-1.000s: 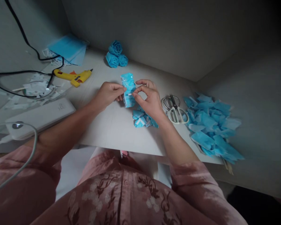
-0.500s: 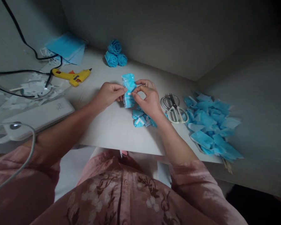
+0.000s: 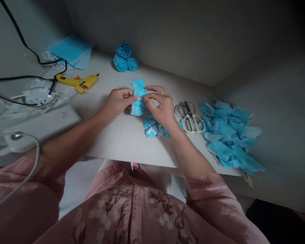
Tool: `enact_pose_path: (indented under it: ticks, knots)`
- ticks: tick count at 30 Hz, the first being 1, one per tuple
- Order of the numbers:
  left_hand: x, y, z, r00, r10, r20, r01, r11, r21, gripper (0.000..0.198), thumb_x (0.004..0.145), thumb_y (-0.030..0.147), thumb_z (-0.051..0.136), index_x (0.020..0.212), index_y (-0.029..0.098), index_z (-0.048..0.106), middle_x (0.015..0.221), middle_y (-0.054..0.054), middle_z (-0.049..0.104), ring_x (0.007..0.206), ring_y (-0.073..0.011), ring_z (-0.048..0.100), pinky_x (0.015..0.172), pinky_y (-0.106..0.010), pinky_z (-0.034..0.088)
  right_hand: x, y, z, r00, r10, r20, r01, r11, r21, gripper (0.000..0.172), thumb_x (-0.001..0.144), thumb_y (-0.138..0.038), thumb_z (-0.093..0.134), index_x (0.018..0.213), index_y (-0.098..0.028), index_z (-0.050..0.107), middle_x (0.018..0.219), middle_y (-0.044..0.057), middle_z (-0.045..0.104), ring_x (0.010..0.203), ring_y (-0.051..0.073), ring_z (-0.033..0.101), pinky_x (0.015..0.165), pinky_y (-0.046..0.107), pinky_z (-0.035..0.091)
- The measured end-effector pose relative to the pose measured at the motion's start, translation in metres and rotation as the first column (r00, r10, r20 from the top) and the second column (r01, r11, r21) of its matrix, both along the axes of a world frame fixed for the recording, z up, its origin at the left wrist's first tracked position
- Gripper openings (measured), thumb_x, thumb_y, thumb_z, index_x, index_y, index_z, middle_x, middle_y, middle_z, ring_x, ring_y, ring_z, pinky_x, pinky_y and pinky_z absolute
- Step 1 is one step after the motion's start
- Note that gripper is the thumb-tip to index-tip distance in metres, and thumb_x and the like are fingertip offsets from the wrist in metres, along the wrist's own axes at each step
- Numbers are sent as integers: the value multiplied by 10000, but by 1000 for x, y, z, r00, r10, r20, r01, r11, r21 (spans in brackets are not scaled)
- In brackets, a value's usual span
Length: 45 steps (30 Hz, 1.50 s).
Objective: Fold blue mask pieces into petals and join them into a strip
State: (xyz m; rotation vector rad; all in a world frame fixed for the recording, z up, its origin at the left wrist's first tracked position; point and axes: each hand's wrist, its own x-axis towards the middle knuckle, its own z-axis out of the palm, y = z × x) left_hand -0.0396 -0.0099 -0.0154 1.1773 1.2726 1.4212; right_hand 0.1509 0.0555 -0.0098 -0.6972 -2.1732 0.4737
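A crumpled strip of light blue fabric (image 3: 137,107), pleated and standing lengthwise, is held up over the table between both hands. My left hand (image 3: 120,101) pinches its left edge near the middle with thumb and fingers. From the other side my right hand (image 3: 161,103) pinches the strip's middle between thumb and index finger, its other fingers curled behind. A small white bit shows at the pinch, too small to name. Below my right hand lie several folded blue pieces (image 3: 152,128) with white marks, partly hidden by the wrist.
Scissors (image 3: 190,120) and a wire coil (image 3: 181,110) lie right of my hand, beside a heap of blue pieces (image 3: 226,135). Three blue fabric roses (image 3: 123,57) stand at the back. Leftward are a yellow glue gun (image 3: 83,84), face masks (image 3: 71,51), white scraps (image 3: 38,93) and a power bank (image 3: 45,127).
The blue strip has shifted slightly left and turned a little. My right thumb and index finger have moved closer to my left fingertips on it.
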Motion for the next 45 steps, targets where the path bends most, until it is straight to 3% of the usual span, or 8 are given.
enact_pose_path:
  ticks: [5,8,12,20,26,34,42,45]
  knots:
    - [-2,1,3,997,75,35,-75,997,10,199,844,213,785,711,184,640,665,27,644,592,-108,566,618,-239,489,6,9,1,970,-112,-214,69,978,-197,389,1021,-584,593,1222,-300,767,1330,90,775,1328,288,685,1146,522,554]
    - [-2,2,2,994,71,87,-72,997,2,201,848,261,805,734,187,657,718,7,692,634,-123,612,643,-252,518,4,15,-5,970,-62,-235,-30,928,-370,611,930,-713,676,1395,-318,666,1303,99,775,1281,283,710,1044,483,619]
    - [2,1,1,994,33,103,-32,999,-7,185,833,272,820,753,182,680,727,0,694,639,-121,608,653,-254,529,-5,12,-13,968,71,-242,-196,816,-543,798,839,-730,783,1494,-323,577,1164,78,795,1089,252,750,944,446,661]
    - [6,-3,0,1000,-16,9,16,1000,-4,203,811,272,817,714,174,668,664,10,651,601,-113,579,616,-239,506,-8,14,-23,974,51,-220,-164,831,-532,773,857,-639,818,1511,-328,547,916,4,744,874,245,744,778,447,670]
    - [0,0,-3,999,-33,-34,31,999,-38,259,832,255,802,662,184,620,635,6,644,579,-116,587,609,-246,493,-7,13,-18,974,39,-223,-156,830,-535,715,854,-594,826,1469,-338,568,962,1,748,839,213,712,785,409,651]
    - [-1,2,-2,999,-50,-4,50,998,-50,267,837,240,798,649,182,617,636,1,641,596,-119,588,628,-248,508,-7,13,-18,962,43,-269,-200,782,-591,769,849,-590,784,1513,-322,503,951,-3,733,745,187,648,736,376,602]
    - [-5,3,-3,999,-38,4,38,999,-14,276,820,265,816,648,182,616,643,5,631,609,-117,583,637,-244,507,-4,15,-14,918,38,-395,-315,674,-668,854,824,-456,778,1565,-259,402,867,-43,726,781,159,670,803,341,630]
    - [-3,1,0,999,-40,-18,40,999,-11,271,818,270,829,650,185,635,632,10,629,595,-117,563,611,-244,482,-4,13,-13,935,54,-349,-290,685,-668,914,815,-527,840,1594,-300,419,801,-60,701,708,167,653,729,346,627]
